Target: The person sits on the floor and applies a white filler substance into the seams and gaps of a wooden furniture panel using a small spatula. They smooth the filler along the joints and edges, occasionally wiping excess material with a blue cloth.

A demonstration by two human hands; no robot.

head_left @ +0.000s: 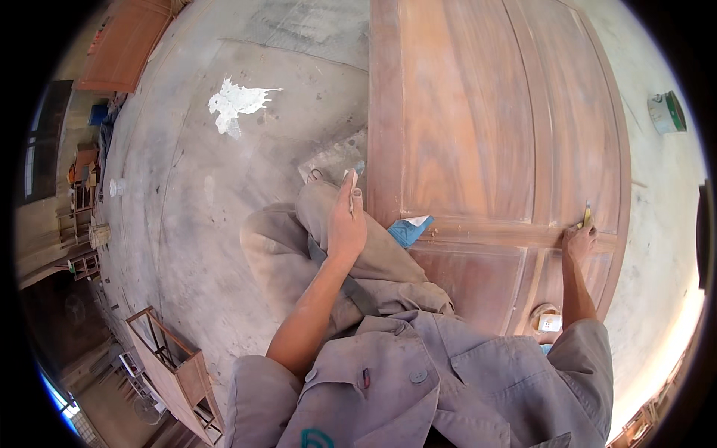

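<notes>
A large brown wooden panel door (463, 112) lies flat on the floor to my right, its surface smeared with pale dust. My right hand (579, 243) rests low over a cross rail near its right edge. The fingers pinch a thin yellow tool (588, 216) with a darker tip, pointing away from me. Above my thigh, my left hand (347, 228) is raised with its fingers closed. A pale edge shows at its fingertips, but what it holds is unclear. A folded blue sheet with a white side (409, 231) lies on the door's near left part.
White spilled matter (237, 104) marks the grey floor (179, 224). Beyond the door stands a white and green bucket (666, 113). On the door near my right side is a round container with a white box (549, 321). A wooden frame (179, 373) stands at lower left.
</notes>
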